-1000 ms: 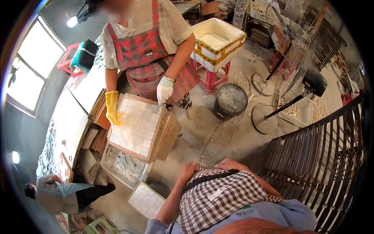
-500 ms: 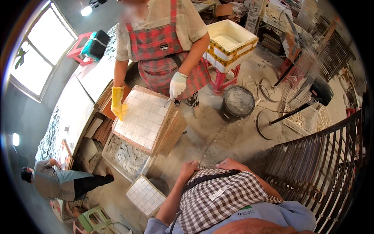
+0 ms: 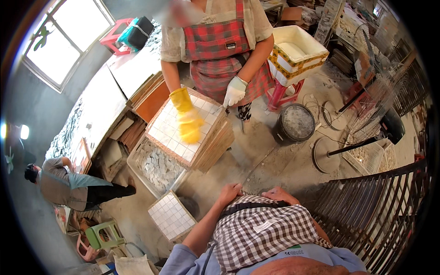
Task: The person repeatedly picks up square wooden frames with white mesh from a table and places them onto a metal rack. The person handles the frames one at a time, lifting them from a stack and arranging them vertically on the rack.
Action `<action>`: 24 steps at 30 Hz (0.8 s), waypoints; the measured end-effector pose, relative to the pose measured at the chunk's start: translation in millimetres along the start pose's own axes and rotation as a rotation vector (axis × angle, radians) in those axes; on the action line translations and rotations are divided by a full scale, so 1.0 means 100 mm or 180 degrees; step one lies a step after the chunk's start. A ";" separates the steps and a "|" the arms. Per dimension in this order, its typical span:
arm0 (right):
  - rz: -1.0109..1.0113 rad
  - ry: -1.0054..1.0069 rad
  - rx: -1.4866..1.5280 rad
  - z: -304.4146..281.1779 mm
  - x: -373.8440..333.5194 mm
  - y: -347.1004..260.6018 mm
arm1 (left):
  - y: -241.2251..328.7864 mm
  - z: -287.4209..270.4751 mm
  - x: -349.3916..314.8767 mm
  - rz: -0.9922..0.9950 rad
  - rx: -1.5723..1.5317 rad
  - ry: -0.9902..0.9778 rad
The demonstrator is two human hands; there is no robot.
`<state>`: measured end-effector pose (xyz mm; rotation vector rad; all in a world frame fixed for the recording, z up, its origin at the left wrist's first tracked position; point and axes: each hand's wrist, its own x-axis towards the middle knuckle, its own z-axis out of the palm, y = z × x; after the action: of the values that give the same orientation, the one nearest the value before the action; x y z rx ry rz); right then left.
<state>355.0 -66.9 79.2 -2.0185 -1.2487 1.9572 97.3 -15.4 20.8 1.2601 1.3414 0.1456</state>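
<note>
My left hand (image 3: 230, 192) rests against the far left edge of my brown-and-white checked apron (image 3: 261, 224), its fingers partly hidden and bent round toward the front. On the right of that edge lies my right hand (image 3: 281, 195), fingers loosely stretched along the cloth with nothing seen in them. Across from me, a person in a red plaid apron leans over a stack of boards topped by a panel of white square tiles (image 3: 165, 126). That person's yellow-gloved hand (image 3: 189, 123) is on the tiles; their white-gloved hand (image 3: 235, 91) is by the panel's far right corner.
A crate of grey chips (image 3: 158, 169) and a smaller tile panel (image 3: 171, 216) are at left. A black bucket (image 3: 297, 123), a foam box (image 3: 300, 55) on a red stool and a fan stand (image 3: 326, 155) are to the right. A metal rack (image 3: 376, 206) curves close by. Another person bends at far left.
The other person's yellow-gloved hand has moved from the panel's left edge to its middle. The whole view has shifted slightly. My hands stay at the apron.
</note>
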 end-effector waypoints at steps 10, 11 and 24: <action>-0.0342 0.0145 -0.0065 0.17 0.30 0.37 | -0.22 0.05 0.07 0.0053 -0.0204 0.0064; -0.0284 0.0118 -0.0067 0.18 0.30 0.39 | -0.20 0.07 0.09 0.0028 -0.0277 0.0034; -0.0154 -0.0012 -0.0061 0.20 0.35 0.42 | -0.26 0.12 0.05 -0.0102 -0.0639 0.0005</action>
<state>353.7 -84.6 24.1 -1.9746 -1.3091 1.9361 93.9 -29.1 -4.0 1.0696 1.3134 0.2527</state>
